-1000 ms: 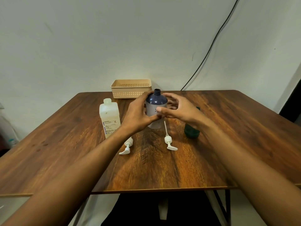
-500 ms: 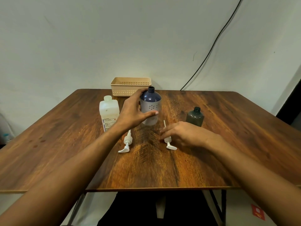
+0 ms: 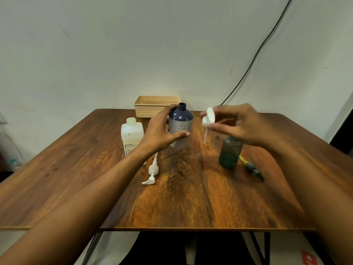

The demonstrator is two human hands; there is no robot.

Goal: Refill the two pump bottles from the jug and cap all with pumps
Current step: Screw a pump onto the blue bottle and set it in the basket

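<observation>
The left hand (image 3: 162, 131) was curled round the blue bottle (image 3: 181, 127), thumb across its front. The bottle stood upright and uncapped near the back of the bench (image 3: 191, 203); whether its base touched the wood could not be told. The right hand (image 3: 240, 125) pinched a white pump (image 3: 208, 116) by its head, just right of the bottle's neck, with the dip tube (image 3: 205, 135) dangling free. Below that hand stood the green bottle (image 3: 229, 153), its neck hidden, with a green pump (image 3: 251, 167) lying beside it. The jug (image 3: 131, 136) stood left of the blue bottle, and a second white pump (image 3: 152, 172) lay in front of it.

The likeliest slip was the thin tube swaying, catching the rim and missing the narrow neck. A cross-threaded collar could leak. The right wrist, passing low, might tip the green bottle. The blue bottle was opaque, so its fill could not be judged, and capping it unfilled would waste the step.
</observation>
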